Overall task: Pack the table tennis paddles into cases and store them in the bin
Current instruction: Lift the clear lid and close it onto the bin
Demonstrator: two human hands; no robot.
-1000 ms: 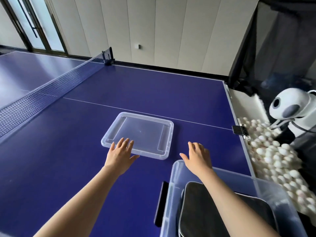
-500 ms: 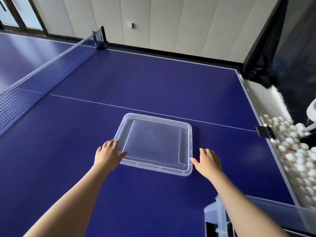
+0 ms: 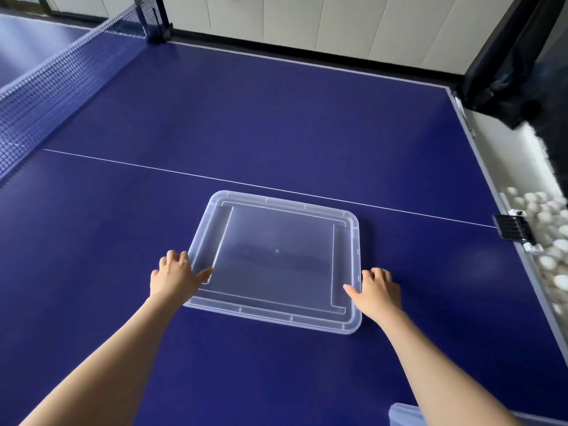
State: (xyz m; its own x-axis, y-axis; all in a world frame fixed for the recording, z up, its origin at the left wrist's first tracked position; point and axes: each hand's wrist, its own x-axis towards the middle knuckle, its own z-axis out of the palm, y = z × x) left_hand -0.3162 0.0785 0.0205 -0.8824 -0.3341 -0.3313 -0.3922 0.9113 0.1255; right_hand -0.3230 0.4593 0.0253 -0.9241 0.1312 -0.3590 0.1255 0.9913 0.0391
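Note:
A clear plastic bin lid [image 3: 276, 259] lies flat on the blue table tennis table [image 3: 276, 133]. My left hand [image 3: 176, 275] grips the lid's left edge, thumb on top and fingers curled at the rim. At the lid's right edge my right hand [image 3: 378, 290] holds on the same way, thumb resting on top. Only a corner of the clear bin [image 3: 402, 415] shows at the bottom right, beside my right forearm. The paddles and their cases are out of view.
The net [image 3: 61, 78] runs along the left. Beyond the table's right edge, a trough holds several white balls [image 3: 550, 241], with a black clamp [image 3: 511, 229] on the edge and black netting [image 3: 522, 66] at the upper right.
The view shifted away from the bin with the black case. Both hands spread from hovering near the lid to its left and right edges, and they now grip it.

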